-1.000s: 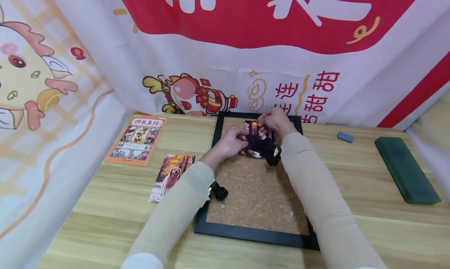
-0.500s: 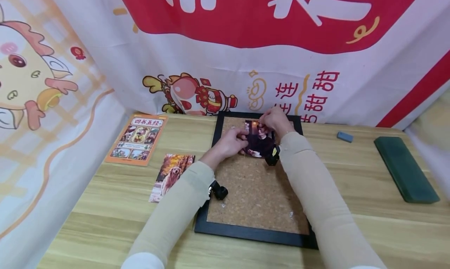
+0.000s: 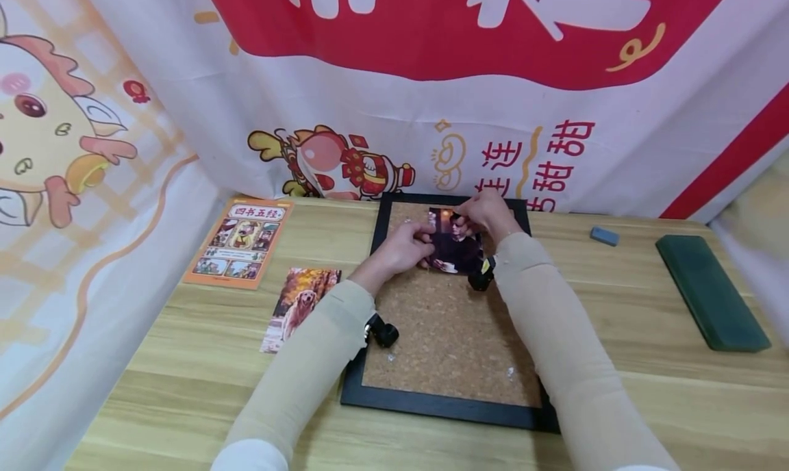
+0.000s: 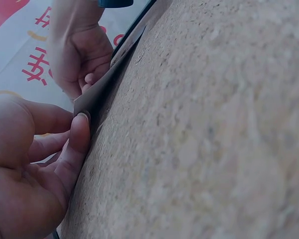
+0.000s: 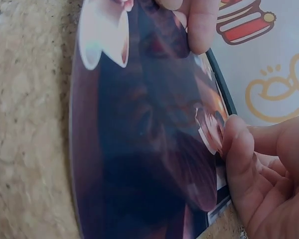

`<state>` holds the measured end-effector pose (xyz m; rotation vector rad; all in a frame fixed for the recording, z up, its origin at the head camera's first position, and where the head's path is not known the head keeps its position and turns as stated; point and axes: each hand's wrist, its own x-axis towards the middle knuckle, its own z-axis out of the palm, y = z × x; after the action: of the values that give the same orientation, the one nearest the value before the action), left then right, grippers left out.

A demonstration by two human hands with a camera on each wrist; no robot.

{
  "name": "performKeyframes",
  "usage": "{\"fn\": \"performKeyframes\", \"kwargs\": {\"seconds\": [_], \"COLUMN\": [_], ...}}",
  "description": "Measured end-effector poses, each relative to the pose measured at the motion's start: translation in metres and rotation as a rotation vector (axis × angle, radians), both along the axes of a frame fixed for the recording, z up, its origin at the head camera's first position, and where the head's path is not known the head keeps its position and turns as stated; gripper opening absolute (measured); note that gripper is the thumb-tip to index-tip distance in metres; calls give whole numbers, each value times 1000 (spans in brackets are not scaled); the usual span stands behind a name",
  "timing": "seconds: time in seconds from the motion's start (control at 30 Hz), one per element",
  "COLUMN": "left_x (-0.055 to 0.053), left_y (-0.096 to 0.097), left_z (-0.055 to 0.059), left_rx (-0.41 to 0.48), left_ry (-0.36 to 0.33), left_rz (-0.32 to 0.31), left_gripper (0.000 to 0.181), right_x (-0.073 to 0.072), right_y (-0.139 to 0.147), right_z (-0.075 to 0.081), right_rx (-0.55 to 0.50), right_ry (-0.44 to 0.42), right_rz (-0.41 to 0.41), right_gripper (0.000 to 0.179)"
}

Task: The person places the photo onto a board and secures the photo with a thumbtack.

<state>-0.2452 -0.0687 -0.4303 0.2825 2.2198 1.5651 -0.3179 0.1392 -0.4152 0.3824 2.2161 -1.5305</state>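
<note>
Dark photo (image 3: 454, 254): upper centre of frame, over corkboard (image 3: 456, 348) | Left hand (image 3: 397, 248): pinches left edge | Right hand (image 3: 489, 214): appears to pinch top edge, contact partly hidden | Risk: bowed photo; uneven pull may crease it, early release may skew it.

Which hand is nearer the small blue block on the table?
Right. The blue block lies to the right of the right hand, at the upper right of the dark photo; the left hand is farther off, at the photo's left edge.
</note>
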Motion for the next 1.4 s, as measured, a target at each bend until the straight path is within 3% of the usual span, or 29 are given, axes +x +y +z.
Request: {"fn": "performKeyframes", "kwargs": {"seconds": [0.27,0.53,0.83,1.2,1.4], "left_x": [2,2,3,4,6], "left_y": [1,2,3,-1,-8], "left_z": [-1,-1,2,5,8], "left_rx": [7,-3,-56,-191,-181], "left_ry": [-6,0,6,89,108], "left_rz": [11,29,47,47,47], "left_gripper": [44,43,39,39,39], "right_x": [1,-1,10,18,24], "right_y": [-2,-1,6,13,17], "right_z": [-2,-6,-5,-8,-3], "right_rx": [2,68,-18,-103,-66], "right_ry": [15,5,31,72,97], "right_rz": [-13,-22,-2,10,47], "right_gripper": [17,21,20,27,29]}}
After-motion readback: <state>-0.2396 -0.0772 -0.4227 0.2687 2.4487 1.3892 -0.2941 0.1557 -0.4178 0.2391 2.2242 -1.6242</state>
